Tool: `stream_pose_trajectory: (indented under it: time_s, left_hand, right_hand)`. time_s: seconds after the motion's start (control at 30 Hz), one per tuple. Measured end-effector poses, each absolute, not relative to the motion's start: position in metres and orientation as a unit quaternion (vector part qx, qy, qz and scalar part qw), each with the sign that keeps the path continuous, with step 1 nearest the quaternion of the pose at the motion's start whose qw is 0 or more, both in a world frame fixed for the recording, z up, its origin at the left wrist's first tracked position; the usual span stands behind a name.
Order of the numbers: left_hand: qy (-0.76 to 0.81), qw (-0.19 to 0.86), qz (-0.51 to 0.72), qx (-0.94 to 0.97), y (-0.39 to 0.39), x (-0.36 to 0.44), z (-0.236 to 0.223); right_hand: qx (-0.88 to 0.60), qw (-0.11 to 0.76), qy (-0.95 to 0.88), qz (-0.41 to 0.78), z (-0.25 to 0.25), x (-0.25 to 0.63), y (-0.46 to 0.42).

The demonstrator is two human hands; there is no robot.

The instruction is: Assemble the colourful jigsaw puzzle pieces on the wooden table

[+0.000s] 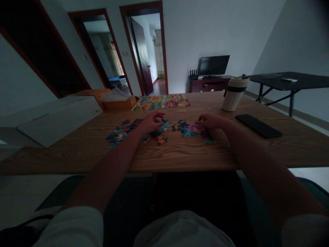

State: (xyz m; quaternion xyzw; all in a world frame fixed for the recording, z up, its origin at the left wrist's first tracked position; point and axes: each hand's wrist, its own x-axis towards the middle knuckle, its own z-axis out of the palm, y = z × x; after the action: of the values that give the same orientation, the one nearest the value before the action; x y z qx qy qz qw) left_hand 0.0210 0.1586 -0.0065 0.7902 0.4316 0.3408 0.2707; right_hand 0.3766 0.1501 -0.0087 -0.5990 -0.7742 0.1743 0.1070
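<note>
My left hand (152, 122) hovers low over loose jigsaw pieces, its fingers bent and the thumb apart from the forefinger. Just beyond its fingertips lies a blue-green jigsaw piece (165, 125); whether they touch cannot be made out. Under and left of that hand spreads a pile of mixed jigsaw pieces (118, 134). An orange and teal piece (161, 139) lies in front of it. My right hand (208, 120) rests at the upper right of a joined puzzle section (191, 130) in teal and purple, its fingers loosely bent and partly covering it. I see nothing lifted in it.
Colourful picture sheets (161, 102) lie at the table's back edge. An orange box (119, 103) and a long white box (61, 116) stand left. A beige tumbler (234, 94) and a black phone (257, 126) are right, on the wooden table (180, 157).
</note>
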Motion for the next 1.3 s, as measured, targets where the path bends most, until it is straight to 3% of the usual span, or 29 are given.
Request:
stream_pose_trajectory:
  time_s: [0.3, 0.47, 0.83, 1.13, 1.3]
  left_hand:
    - [0.353, 0.344, 0.354, 0.795, 0.145, 0.045, -0.010]
    - [0.338, 0.372, 0.333, 0.798, 0.142, 0.054, -0.011]
    - [0.341, 0.393, 0.335, 0.786, 0.131, 0.058, 0.000]
    - [0.461, 0.226, 0.598, 0.615, 0.148, -0.016, 0.043]
    - [0.592, 0.188, 0.539, 0.570, 0.158, -0.064, 0.058]
  right_hand:
    - [-0.483, 0.259, -0.798, 0.251, -0.003, 0.326, 0.129]
    - [-0.427, 0.278, -0.795, 0.330, -0.006, 0.305, 0.121]
    - [-0.389, 0.271, -0.809, 0.347, -0.005, 0.299, 0.114]
    - [-0.502, 0.363, -0.721, 0.313, 0.011, 0.329, 0.121]
    - [-0.530, 0.334, -0.723, 0.292, 0.008, 0.339, 0.124]
